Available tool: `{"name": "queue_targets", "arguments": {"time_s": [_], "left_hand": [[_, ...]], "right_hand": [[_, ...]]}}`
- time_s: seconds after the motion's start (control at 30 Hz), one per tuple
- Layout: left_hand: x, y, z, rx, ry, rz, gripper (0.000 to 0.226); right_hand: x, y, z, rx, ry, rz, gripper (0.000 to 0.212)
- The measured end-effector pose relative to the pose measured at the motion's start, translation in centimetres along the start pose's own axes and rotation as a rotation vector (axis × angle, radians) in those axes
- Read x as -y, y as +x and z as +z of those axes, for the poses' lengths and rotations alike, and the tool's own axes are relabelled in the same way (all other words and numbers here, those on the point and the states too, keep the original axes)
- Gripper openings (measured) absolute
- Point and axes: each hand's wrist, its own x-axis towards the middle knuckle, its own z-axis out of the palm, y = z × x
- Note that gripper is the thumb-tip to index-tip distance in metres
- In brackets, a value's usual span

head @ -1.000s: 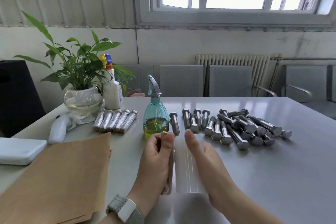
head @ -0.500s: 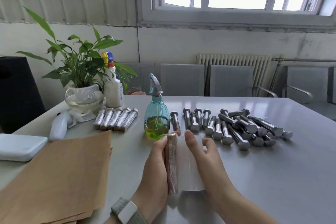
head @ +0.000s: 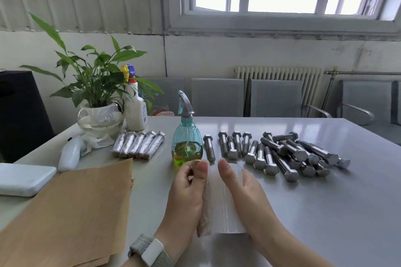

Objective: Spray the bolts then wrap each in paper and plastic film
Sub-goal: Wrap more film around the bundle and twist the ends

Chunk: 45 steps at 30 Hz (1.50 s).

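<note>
Paper-wrapped bolt (head: 205,206) lies half hidden behind the left hand (head: 186,193), which grips it. Right hand (head: 245,193), fingers straight, presses the barely visible plastic film (head: 223,201).

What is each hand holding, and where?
Left hand grips the paper-wrapped bolt along its length; right hand presses the film flat.

Five wrapped bolts (head: 138,145), two spray bottles (head: 187,136), two hands (head: 186,195).
</note>
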Motion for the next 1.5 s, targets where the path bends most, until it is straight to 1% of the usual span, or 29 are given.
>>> {"name": "queue_targets", "arguments": {"time_s": [0.07, 0.1, 0.2, 0.23, 0.3, 0.37, 0.43, 0.5, 0.53, 0.57, 0.63, 0.7, 0.83, 0.97, 1.03, 1.13, 1.17, 1.2, 1.27, 1.3, 1.33, 1.37, 1.43, 1.5], "left_hand": [[-0.2, -0.4, 0.3, -0.03, -0.018, -0.009, 0.053], [-0.3, -0.7, 0.5, -0.042, -0.062, -0.031, 0.053], [-0.5, -1.4, 0.8, 0.007, -0.249, -0.168, 0.058], [-0.7, -1.5, 0.8, 0.032, -0.311, -0.233, 0.061], [-0.7, -1.5, 0.9, 0.051, -0.404, -0.298, 0.056], [-0.4, -1.4, 1.2, 0.027, -0.361, -0.273, 0.044], [-0.3, -1.2, 1.1, -0.017, -0.251, -0.232, 0.043], [-0.3, -1.2, 1.0, -0.033, -0.168, -0.182, 0.047], [-0.3, -1.1, 0.9, -0.031, -0.131, -0.158, 0.052], [-0.3, -1.1, 0.8, -0.021, -0.101, -0.131, 0.058], [-0.3, -0.9, 0.6, 0.004, -0.048, -0.08, 0.064], [-0.3, -0.6, 0.2, 0.009, -0.009, -0.061, 0.06], [-0.4, 0.1, -0.3, -0.027, -0.027, -0.07, 0.055], [-0.6, 0.0, -0.1, -0.053, -0.028, -0.023, 0.051], [-0.6, -0.2, 0.2, -0.062, -0.039, -0.014, 0.052], [-0.5, -0.5, 0.4, -0.054, -0.164, -0.097, 0.042], [-0.6, -0.7, 0.3, -0.031, -0.218, -0.133, 0.041], [-0.8, -0.8, 0.3, 0.009, -0.269, -0.164, 0.044], [-1.1, -1.1, 0.5, 0.089, -0.346, -0.21, 0.057], [-1.2, -1.3, 0.7, 0.106, -0.379, -0.232, 0.058], [-1.3, -1.5, 0.9, 0.111, -0.413, -0.255, 0.055], [-1.1, -1.5, 1.0, 0.106, -0.431, -0.267, 0.05], [-0.7, -1.5, 1.0, 0.086, -0.372, -0.253, 0.041], [-0.7, -1.3, 0.8, 0.062, -0.249, -0.198, 0.039]], "right_hand": [[-0.1, -0.1, 0.3, -0.021, 0.023, -0.007, 0.08], [-0.2, -0.3, 0.5, -0.028, 0.04, -0.004, 0.079], [-0.1, -0.6, 1.0, -0.094, 0.05, -0.034, 0.061], [0.0, -0.7, 1.0, -0.095, 0.05, -0.053, 0.062], [0.0, -0.6, 0.8, -0.114, 0.059, -0.063, 0.062], [0.1, -0.5, 0.6, -0.116, 0.09, -0.018, 0.058], [0.1, -0.4, 0.4, -0.025, 0.13, 0.047, 0.059], [0.3, -0.3, -0.1, 0.103, 0.142, 0.07, 0.064], [0.4, -0.3, -0.3, 0.127, 0.15, 0.068, 0.068], [0.3, -0.3, -0.5, 0.121, 0.157, 0.063, 0.07], [0.3, -0.4, -0.7, 0.114, 0.17, 0.025, 0.064], [0.5, -0.7, -0.5, 0.121, 0.145, 0.003, 0.059], [0.1, -0.5, -0.1, 0.022, 0.081, -0.028, 0.066], [0.4, -0.6, 0.0, -0.008, 0.057, -0.09, 0.075], [0.3, -0.8, 0.2, -0.021, 0.053, -0.118, 0.071], [0.0, -1.0, 0.7, -0.067, 0.04, -0.1, 0.057], [0.1, -1.1, 0.9, -0.093, 0.025, -0.094, 0.051], [0.2, -1.2, 1.1, -0.117, -0.006, -0.096, 0.047], [0.3, -1.2, 1.1, -0.145, -0.123, -0.111, 0.047], [0.4, -1.1, 1.0, -0.153, -0.186, -0.116, 0.05], [0.4, -1.0, 0.9, -0.159, -0.223, -0.115, 0.052], [0.4, -0.9, 0.8, -0.16, -0.225, -0.101, 0.053], [0.2, -0.6, 0.7, -0.14, -0.121, -0.058, 0.053], [0.1, -0.4, 0.2, -0.031, 0.047, 0.031, 0.06]]}}
